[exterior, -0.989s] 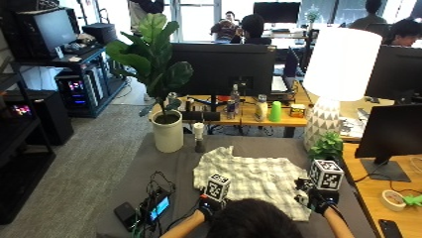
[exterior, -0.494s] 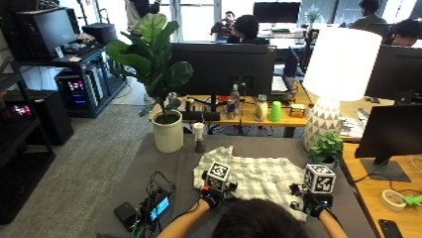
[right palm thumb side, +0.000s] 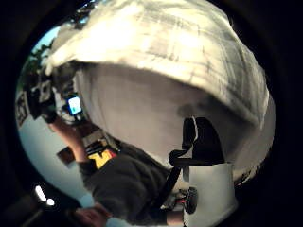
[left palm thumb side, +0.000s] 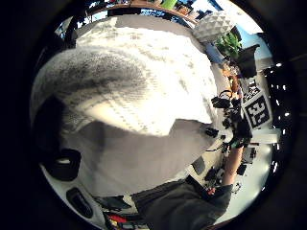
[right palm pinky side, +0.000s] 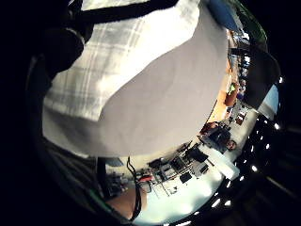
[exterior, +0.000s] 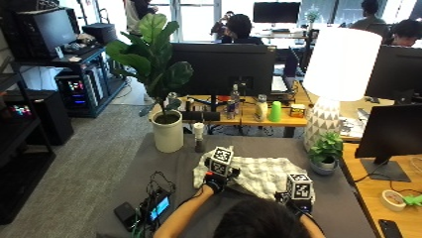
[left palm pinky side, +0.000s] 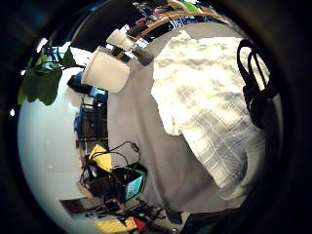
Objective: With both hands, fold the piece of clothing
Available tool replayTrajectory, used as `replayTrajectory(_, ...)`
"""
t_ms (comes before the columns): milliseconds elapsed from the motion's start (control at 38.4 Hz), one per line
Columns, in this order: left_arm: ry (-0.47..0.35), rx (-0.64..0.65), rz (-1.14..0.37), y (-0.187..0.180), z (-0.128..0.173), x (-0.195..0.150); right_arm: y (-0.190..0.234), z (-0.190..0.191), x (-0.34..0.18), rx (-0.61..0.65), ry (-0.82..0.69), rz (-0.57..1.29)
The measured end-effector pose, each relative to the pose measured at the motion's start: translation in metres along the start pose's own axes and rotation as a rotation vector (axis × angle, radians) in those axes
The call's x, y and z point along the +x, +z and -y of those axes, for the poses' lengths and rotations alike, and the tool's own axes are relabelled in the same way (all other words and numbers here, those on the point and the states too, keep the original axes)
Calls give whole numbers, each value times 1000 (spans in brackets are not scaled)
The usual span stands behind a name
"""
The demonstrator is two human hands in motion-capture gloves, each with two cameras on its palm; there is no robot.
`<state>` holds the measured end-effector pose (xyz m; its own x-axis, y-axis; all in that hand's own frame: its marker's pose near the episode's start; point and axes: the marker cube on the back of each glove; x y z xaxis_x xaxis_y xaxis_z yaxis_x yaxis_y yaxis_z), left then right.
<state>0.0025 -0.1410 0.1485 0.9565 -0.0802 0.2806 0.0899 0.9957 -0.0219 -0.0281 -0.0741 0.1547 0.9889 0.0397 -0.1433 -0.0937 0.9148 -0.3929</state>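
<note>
Both hands were moved up-frame since the earlier frame. Plaid garment (exterior: 264,174) is spread on the grey table (exterior: 165,166), lower centre. Left hand (exterior: 216,179) sits on its left edge, right hand (exterior: 295,197) on its lower right corner; finger state cannot be told.

Checked cloth (left palm thumb side: 139,81) on table (left palm thumb side: 139,158), seemingly.

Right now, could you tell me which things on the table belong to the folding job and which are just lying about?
In the job:
checked garment
left hand
right hand

Lying about:
big potted plant
white lamp
small potted plant
</note>
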Motion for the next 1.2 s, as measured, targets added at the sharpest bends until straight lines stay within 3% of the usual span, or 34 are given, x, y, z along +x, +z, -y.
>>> replayTrajectory(78, -4, 2, 6, -2, 3, -2, 7, 13, 8, 70, -49, 5)
replayTrajectory(338, -44, -1, 3, 3, 24, -10, -14, 57, 11, 76, 17, 142)
replayTrajectory(468, -51, -26, -4, 8, 35, -14, -53, 10, -3, 92, 124, 175)
replayTrajectory(625, -35, -18, -54, -54, -23, -3, -70, 7, 2, 153, 247, 167)
replayTrajectory(781, 11, -117, -91, -60, -41, -2, -76, -11, -5, 35, 110, 177)
replayTrajectory(859, 46, -166, -75, -61, -46, -3, -76, 3, 5, -12, 101, 147)
replayTrajectory(963, 91, -249, -43, -39, -29, -13, -83, 7, 15, -168, 122, 140)
replayTrajectory(1067, 162, -320, -42, -50, -41, -18, -106, -6, 11, -96, -47, 94)
replayTrajectory(1197, 223, -322, -60, -99, -78, -25, -147, -62, -3, -21, -100, 1)
